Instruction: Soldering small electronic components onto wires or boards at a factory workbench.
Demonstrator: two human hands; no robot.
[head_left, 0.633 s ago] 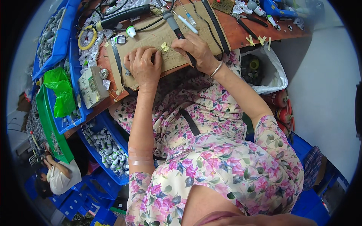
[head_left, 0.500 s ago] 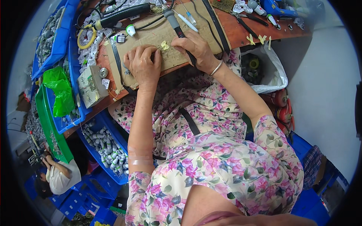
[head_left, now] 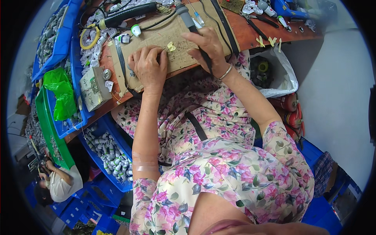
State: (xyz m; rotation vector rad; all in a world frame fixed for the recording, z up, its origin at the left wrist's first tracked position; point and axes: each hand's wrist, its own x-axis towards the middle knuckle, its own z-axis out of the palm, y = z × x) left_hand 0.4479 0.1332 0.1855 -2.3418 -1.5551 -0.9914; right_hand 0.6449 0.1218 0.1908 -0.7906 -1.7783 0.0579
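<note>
My left hand [head_left: 149, 68] lies knuckles up on a brown cardboard pad [head_left: 164, 37] on the wooden bench, fingers bent. Its fingertips are next to a small pale yellow part [head_left: 171, 46]; whether they pinch anything is hidden. My right hand [head_left: 207, 45], with a bangle at the wrist, grips a black and grey pen-shaped tool [head_left: 187, 17]. The tool's handle sticks out beyond the fingers toward the far side of the bench. The two hands are close together, with the yellow part between them.
Blue bins [head_left: 60, 43] of small white parts line the left, with a green bag [head_left: 58, 92] and a small box [head_left: 94, 88]. Another blue bin [head_left: 109, 152] sits under the bench. At right are a white plastic bag [head_left: 280, 74] and red cylinders [head_left: 288, 103]. A person [head_left: 58, 184] crouches at lower left.
My right hand with the tool has shifted slightly farther along the pad. My left hand stays where it was.
</note>
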